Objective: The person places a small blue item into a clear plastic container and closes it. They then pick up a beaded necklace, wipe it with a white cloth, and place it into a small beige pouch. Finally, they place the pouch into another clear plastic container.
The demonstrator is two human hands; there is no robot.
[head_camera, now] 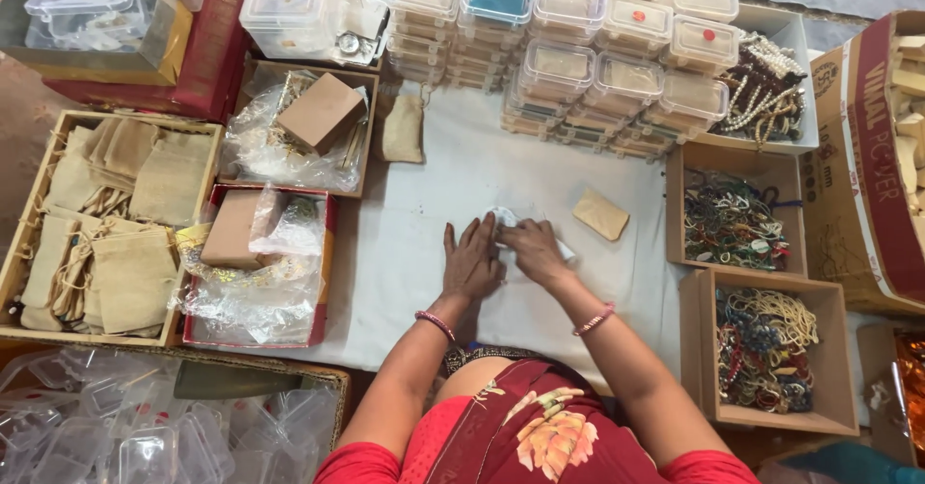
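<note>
My left hand [471, 262] lies palm down on the white cloth [424, 282], fingers flat and together, pressing the edge of a small clear plastic packet [505, 218]. My right hand [532, 248] rests just to its right, fingers curled onto the same packet; what is inside it is hidden. A small tan jute pouch [600, 214] lies on the cloth a little to the right of my right hand. Another jute pouch [403, 129] lies at the cloth's far left edge.
Stacks of clear lidded boxes [597, 51] stand at the back. Wooden trays of beaded bracelets [737, 222] [766, 349] sit on the right, a tray of jute pouches [106, 224] on the left. Brown boxes in plastic wrap [255, 253] lie beside it; empty clear boxes [145, 436] fill the near left.
</note>
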